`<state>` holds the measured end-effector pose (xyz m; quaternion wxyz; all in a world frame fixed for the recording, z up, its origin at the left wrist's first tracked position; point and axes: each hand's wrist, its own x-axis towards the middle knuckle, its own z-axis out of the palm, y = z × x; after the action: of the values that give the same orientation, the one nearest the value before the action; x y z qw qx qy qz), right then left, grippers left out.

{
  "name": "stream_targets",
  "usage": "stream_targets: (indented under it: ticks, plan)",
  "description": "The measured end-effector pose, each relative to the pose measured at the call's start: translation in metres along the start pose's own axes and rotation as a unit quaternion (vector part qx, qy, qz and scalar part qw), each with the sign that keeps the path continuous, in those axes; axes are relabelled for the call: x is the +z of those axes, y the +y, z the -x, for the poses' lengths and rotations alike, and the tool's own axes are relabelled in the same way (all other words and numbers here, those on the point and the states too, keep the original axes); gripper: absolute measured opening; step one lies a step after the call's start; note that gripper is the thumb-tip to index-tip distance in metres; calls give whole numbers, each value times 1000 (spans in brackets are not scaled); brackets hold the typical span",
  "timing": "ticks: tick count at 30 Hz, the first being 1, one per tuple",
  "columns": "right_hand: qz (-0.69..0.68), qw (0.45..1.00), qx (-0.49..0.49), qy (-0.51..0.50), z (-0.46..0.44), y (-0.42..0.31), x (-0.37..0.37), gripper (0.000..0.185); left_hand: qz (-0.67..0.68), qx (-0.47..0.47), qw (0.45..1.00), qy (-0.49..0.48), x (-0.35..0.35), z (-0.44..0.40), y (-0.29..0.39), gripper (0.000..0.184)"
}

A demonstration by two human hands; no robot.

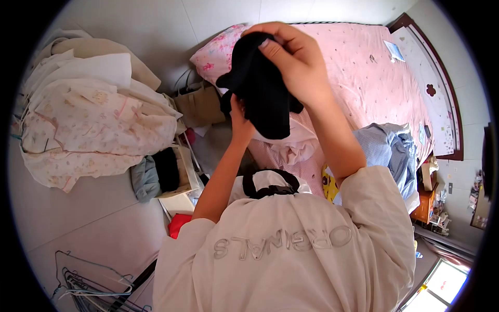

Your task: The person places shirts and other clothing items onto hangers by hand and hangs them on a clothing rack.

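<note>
A black cloth (pixel 262 88) hangs bunched between my two hands, in front of the pink bed. My right hand (pixel 299 60) grips its top edge, thumb on the near side and fingers behind. Lower down, my left hand (pixel 241 119) is closed on the cloth's left side, its fingers partly hidden behind the fabric. The cloth's lower end dangles free between my forearms. Behind it lie the pink bedspread (pixel 358 73) and a flowered pillow (pixel 221 49).
Clothes (pixel 99 114) hang at the left, above a box (pixel 182 171) with dark and grey-green fabric. Wire hangers (pixel 93 286) are at the lower left. A beige bag (pixel 200 104) stands beside the bed. Striped blue clothing (pixel 387 151) lies at the right.
</note>
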<state>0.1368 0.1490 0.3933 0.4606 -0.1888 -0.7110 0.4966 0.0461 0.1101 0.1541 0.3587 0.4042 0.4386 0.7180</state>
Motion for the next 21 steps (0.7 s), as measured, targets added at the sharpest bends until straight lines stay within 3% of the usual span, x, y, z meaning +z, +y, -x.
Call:
stream_targets:
  ticks: [1, 3, 5, 7, 9, 11, 12, 13, 15, 18, 21]
  plan:
    - [-65, 998, 15, 2, -4, -7, 0, 18, 8, 32, 999, 18, -3, -3, 6, 71]
    - [-90, 996, 1, 0, -8, -17, -3, 21, -100, 138, 982, 79, -12, 9, 42, 66]
    - [-120, 992, -38, -6, -9, -28, -11, 23, 67, 248, 953, 160, -34, 8, 80, 55]
    - [-188, 978, -65, -65, -7, -40, -20, 28, 51, 264, 938, 220, -50, 19, 124, 49]
    - [-264, 962, -45, -62, -9, -40, -21, 29, -180, 176, 966, 62, -76, 36, 125, 51]
    - [-281, 959, 10, -39, -9, -29, -14, 26, -313, 101, 943, -45, -77, 42, 122, 55]
    - [-281, 959, 41, -19, -7, -26, -4, 22, -334, 76, 937, -72, -56, 37, 131, 58]
    - [-279, 958, 71, 2, -4, -20, 3, 19, -346, 90, 933, -31, -52, 34, 124, 60]
    - [-284, 953, 109, -5, 6, 2, 2, 21, -364, 120, 923, 47, -54, 27, 99, 63]
    - [-287, 943, 168, 5, 21, 25, -5, 20, -380, 95, 920, -2, -68, 24, 76, 70]
    - [-289, 934, 205, 44, 32, 40, -17, 20, -104, -78, 988, -83, -62, 25, 67, 59]
